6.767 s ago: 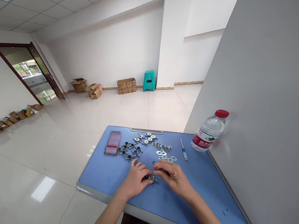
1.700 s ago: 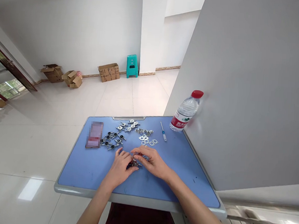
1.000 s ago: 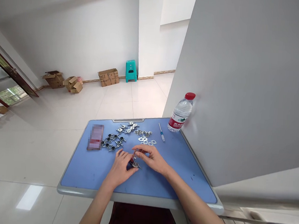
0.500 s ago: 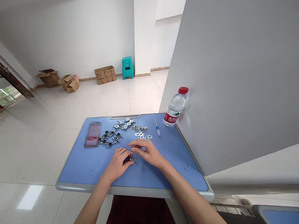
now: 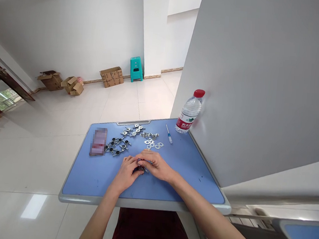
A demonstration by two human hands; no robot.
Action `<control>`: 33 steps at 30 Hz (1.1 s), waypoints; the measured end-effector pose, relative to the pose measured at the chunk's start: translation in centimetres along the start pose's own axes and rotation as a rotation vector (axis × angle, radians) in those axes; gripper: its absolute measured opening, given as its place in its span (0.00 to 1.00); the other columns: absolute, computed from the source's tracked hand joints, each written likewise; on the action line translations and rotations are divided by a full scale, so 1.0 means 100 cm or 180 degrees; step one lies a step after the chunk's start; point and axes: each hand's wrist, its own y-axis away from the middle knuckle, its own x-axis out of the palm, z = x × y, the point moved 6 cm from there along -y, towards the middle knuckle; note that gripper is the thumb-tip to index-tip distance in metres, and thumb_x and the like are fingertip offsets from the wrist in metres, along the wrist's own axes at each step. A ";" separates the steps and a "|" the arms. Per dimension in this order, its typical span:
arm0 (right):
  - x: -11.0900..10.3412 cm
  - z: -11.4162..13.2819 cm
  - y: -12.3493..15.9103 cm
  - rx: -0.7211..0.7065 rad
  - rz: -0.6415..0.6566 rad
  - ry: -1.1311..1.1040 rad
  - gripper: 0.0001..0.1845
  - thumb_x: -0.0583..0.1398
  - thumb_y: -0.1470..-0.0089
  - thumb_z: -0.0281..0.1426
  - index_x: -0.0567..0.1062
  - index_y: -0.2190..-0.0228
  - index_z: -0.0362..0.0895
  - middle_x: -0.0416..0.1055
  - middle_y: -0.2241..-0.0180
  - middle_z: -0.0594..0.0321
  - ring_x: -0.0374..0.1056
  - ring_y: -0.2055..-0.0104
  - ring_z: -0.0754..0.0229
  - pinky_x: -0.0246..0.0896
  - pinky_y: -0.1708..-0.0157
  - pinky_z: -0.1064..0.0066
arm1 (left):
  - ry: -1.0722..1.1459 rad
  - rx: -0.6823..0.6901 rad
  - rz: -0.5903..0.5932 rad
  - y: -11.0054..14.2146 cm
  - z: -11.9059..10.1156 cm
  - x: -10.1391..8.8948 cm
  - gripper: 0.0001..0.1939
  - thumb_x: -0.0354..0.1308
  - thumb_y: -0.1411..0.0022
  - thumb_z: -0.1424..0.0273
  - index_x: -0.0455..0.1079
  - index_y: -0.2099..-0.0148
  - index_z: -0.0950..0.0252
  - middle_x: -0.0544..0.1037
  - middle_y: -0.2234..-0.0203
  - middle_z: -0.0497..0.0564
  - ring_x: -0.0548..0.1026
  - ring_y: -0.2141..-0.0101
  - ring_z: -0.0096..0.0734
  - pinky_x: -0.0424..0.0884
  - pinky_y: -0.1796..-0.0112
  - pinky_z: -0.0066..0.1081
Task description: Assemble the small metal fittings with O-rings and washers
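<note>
Metalwork (image 5: 142, 169) in hand, steadying it low at the smooth blue table (image 5: 88, 180) by curling the left hand (image 5: 127, 172) snugly around, presumably against slipping; bending the right hand (image 5: 156, 165) nearly closed just over it, with any hold there hidden from view; having flat, holed plates (image 5: 149, 142) and round, black-capped parts (image 5: 117, 152) lying in separate clusters beyond, seemingly by kind.

We saw shiny metal fittings (image 5: 133, 134), smooth metal plates (image 5: 157, 147), a smooth matt tabletop (image 5: 159, 189), a clear glossy plastic bottle (image 5: 191, 109), matt cardboard boxes (image 5: 112, 78) and glossy floor tiles (image 5: 46, 151).
</note>
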 end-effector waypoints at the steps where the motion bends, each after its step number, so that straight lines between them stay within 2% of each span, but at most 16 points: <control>1: 0.000 0.000 0.000 -0.0009 -0.0022 0.0050 0.18 0.50 0.34 0.39 0.76 0.62 0.45 0.74 0.70 0.60 0.64 0.67 0.59 0.61 0.63 0.67 | -0.0023 0.0006 -0.0006 0.000 0.000 0.000 0.04 0.57 0.35 0.70 0.70 0.57 0.60 0.76 0.58 0.50 0.70 0.57 0.40 0.66 0.55 0.42; 8: -0.004 -0.007 0.000 0.0254 -0.0384 0.0154 0.16 0.54 0.37 0.41 0.73 0.70 0.45 0.67 0.76 0.64 0.62 0.72 0.61 0.59 0.68 0.68 | -0.0205 0.0061 -0.0029 -0.001 -0.003 -0.001 0.03 0.58 0.35 0.70 0.70 0.58 0.61 0.76 0.62 0.49 0.71 0.59 0.38 0.66 0.55 0.42; 15: 0.001 -0.011 0.002 0.0412 -0.0439 0.0144 0.16 0.57 0.39 0.42 0.69 0.72 0.44 0.67 0.74 0.65 0.60 0.73 0.63 0.57 0.70 0.70 | -0.0136 0.0043 -0.0092 -0.001 -0.005 -0.002 0.04 0.58 0.36 0.70 0.70 0.58 0.60 0.76 0.62 0.49 0.71 0.59 0.38 0.66 0.54 0.42; 19: 0.002 -0.014 0.003 0.0500 -0.0477 -0.0106 0.15 0.58 0.40 0.42 0.70 0.72 0.44 0.67 0.74 0.65 0.61 0.73 0.64 0.58 0.71 0.71 | -0.0167 0.0031 -0.0070 0.000 -0.004 -0.001 0.05 0.58 0.36 0.70 0.70 0.57 0.60 0.76 0.62 0.49 0.70 0.59 0.38 0.66 0.53 0.43; 24: -0.001 -0.016 0.003 0.0634 -0.0390 -0.0483 0.14 0.60 0.42 0.41 0.73 0.70 0.44 0.69 0.73 0.64 0.64 0.71 0.63 0.61 0.69 0.70 | -0.0192 -0.0012 -0.0057 0.000 -0.002 -0.001 0.05 0.58 0.36 0.69 0.71 0.56 0.59 0.76 0.62 0.50 0.71 0.59 0.38 0.66 0.54 0.42; 33: -0.004 -0.012 0.003 0.0858 -0.0193 -0.0586 0.13 0.60 0.43 0.41 0.73 0.71 0.44 0.71 0.72 0.62 0.64 0.69 0.61 0.60 0.69 0.69 | -0.0145 -0.0065 -0.0018 0.000 -0.004 -0.002 0.05 0.58 0.36 0.69 0.70 0.57 0.60 0.75 0.63 0.50 0.70 0.59 0.39 0.66 0.54 0.43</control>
